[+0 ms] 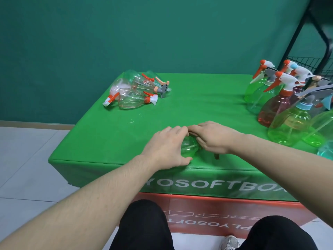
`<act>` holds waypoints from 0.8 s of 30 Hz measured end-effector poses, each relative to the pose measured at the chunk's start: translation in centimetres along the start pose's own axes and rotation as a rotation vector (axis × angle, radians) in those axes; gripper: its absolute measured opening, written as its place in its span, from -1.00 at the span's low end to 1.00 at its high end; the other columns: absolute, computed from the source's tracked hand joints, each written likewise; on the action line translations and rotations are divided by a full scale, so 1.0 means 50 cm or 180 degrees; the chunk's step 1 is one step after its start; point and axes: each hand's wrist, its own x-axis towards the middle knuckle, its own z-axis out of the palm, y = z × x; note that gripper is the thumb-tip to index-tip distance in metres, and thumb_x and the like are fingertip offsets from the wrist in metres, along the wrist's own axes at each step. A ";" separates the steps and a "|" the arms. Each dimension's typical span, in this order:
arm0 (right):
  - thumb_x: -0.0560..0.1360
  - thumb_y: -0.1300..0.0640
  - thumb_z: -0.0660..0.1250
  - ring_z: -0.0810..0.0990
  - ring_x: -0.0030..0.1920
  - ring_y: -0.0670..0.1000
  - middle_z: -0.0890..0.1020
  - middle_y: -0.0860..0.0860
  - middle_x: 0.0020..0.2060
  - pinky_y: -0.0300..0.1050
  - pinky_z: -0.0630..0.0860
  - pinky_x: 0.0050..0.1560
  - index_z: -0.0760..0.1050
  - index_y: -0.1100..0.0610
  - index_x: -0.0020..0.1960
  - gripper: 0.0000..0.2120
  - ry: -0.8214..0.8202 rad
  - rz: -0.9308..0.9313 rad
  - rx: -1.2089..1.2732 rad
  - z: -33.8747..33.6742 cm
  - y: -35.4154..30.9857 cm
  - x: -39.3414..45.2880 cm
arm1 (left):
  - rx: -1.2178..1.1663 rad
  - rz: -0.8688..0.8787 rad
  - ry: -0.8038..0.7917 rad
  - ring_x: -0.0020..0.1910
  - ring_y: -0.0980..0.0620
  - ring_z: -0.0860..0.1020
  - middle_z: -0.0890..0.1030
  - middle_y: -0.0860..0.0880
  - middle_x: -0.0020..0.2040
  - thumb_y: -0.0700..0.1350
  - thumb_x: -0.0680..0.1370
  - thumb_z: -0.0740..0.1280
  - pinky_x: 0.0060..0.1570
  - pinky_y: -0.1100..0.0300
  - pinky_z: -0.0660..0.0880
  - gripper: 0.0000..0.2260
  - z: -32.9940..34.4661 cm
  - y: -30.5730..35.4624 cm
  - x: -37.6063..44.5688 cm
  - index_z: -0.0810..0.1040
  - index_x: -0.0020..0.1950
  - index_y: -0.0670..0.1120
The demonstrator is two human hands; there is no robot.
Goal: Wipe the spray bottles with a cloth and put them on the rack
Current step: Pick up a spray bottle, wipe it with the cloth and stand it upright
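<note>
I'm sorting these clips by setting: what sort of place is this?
Probably a staged recording room, not a home. A plain green backdrop covers the wall, the work surface is a padded green box printed with lettering, and many spray bottles stand beside a black wire rack.

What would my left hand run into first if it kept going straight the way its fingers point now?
Your left hand points up and right, so it meets at once the green bottle it already wraps, with your right hand just beyond, fingertips nearly touching. Depth is hard to judge from one view.
</note>
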 end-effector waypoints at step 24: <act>0.73 0.02 0.01 0.41 0.37 0.16 0.54 0.21 0.33 -0.01 0.30 0.42 0.26 0.03 0.58 -0.56 0.0262 0.0123 0.0360 0.030 0.012 0.001 | -0.0069 -0.0034 -0.0027 0.25 0.02 0.46 0.49 0.02 0.34 0.28 0.50 0.43 0.25 0.12 0.41 -0.36 -0.006 0.005 0.003 0.34 0.42 -0.03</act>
